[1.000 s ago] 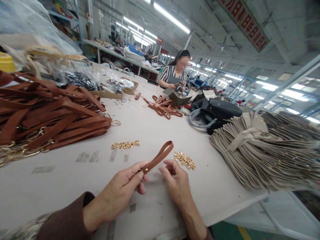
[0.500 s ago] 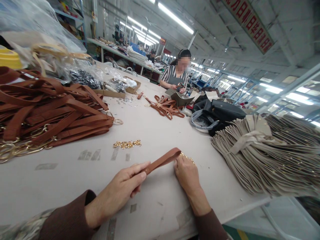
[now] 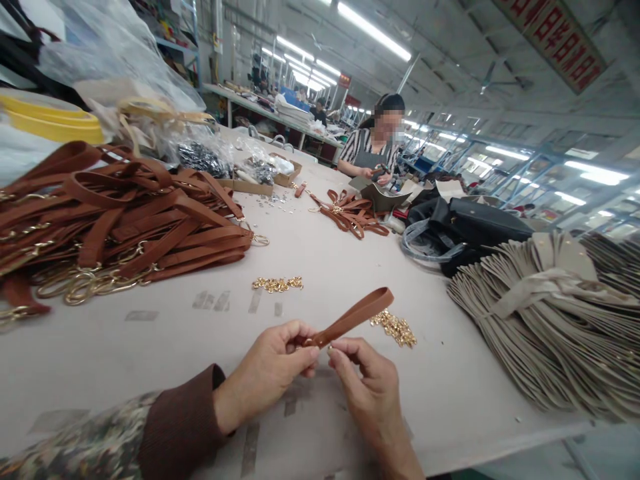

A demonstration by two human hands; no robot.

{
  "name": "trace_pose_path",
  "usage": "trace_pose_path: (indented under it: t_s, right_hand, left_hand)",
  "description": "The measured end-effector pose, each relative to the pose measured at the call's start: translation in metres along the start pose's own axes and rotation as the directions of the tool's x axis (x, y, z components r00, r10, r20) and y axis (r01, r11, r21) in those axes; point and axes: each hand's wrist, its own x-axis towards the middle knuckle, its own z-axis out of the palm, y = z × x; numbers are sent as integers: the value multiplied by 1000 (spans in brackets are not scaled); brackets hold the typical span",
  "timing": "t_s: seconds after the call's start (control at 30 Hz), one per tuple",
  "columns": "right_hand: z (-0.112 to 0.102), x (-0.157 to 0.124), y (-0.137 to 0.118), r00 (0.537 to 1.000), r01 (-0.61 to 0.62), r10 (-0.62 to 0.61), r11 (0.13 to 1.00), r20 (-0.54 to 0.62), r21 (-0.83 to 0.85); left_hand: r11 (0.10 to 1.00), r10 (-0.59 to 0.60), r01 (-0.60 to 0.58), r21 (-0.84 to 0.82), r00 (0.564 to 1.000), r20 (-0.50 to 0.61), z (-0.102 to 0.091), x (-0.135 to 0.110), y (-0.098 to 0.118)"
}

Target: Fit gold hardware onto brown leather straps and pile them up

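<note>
My left hand [image 3: 280,360] pinches the near end of a brown leather strap [image 3: 357,313], whose folded loop rises away to the right. Close beside that end, my right hand [image 3: 370,387] is closed in a pinch between thumb and forefinger. A tiny shiny bit shows at its fingertips, too small to name. Just beyond the right hand lies a pile of small gold metal pieces [image 3: 397,328]. Farther back on the table is another row of gold pieces [image 3: 277,285].
A heap of brown straps with gold rings [image 3: 165,227] fills the left side. On the right are a bundle of grey-beige panels [image 3: 540,327] and a black bag [image 3: 480,227]. A co-worker [image 3: 375,147] sits across the table [image 3: 320,260], near more brown straps [image 3: 353,213].
My right hand has come back from the gold pile to the strap's near end, in a pinch. The left hand still holds the strap. The whole view has shifted a little.
</note>
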Motion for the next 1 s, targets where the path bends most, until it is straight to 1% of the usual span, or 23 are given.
trace_pose_path:
  t_s: [0.07,0.13,0.23,0.37,0.47,0.53,0.63,0.7,0.8,0.83,0.87,0.93,1.0]
  right_hand:
    - [7,-1,-4,996,84,-84,996,0,-29]
    - [11,0,-4,992,128,-129,990,-8,-51]
    - [14,0,-3,985,170,-173,982,-30,-88]
    - [19,-3,-6,965,232,-246,962,-91,-146]
    - [22,-5,-8,955,232,-254,961,-155,-151]
    - [25,-6,-9,961,178,-198,977,-193,-117]
    - [33,-8,-8,972,43,-36,999,-231,26]
    - [40,-8,-7,959,-54,103,981,-265,186]
    - [46,-7,-8,916,-141,273,905,-294,401]
    - [46,-6,-9,914,-161,301,885,-273,436]
    - [45,-6,-11,922,-177,307,877,-237,448]
    - [43,-6,-14,943,-217,299,884,-144,413]
    - [42,-6,-18,952,-235,288,908,-109,347]
  left_hand:
    - [1000,13,-13,-4,1000,-5,1,0,-1]
    - [1000,24,-24,6,1000,-5,1,-1,-1]
    - [997,51,-51,53,999,-2,-1,-4,-2]
    - [984,128,-126,126,992,-11,-2,-7,-1]
    - [965,188,-180,191,982,-25,-1,-8,1]
    - [957,210,-198,214,977,-33,0,-10,4]
    - [948,232,-214,236,972,-49,2,-11,7]
    - [939,255,-234,253,965,-55,2,-12,8]
    - [934,271,-251,253,962,-44,1,-12,7]
    - [936,266,-248,249,963,-40,1,-12,7]
    - [939,257,-241,246,966,-37,1,-12,6]
    - [944,237,-224,241,971,-26,1,-12,3]
    - [948,220,-210,238,975,-15,1,-12,1]
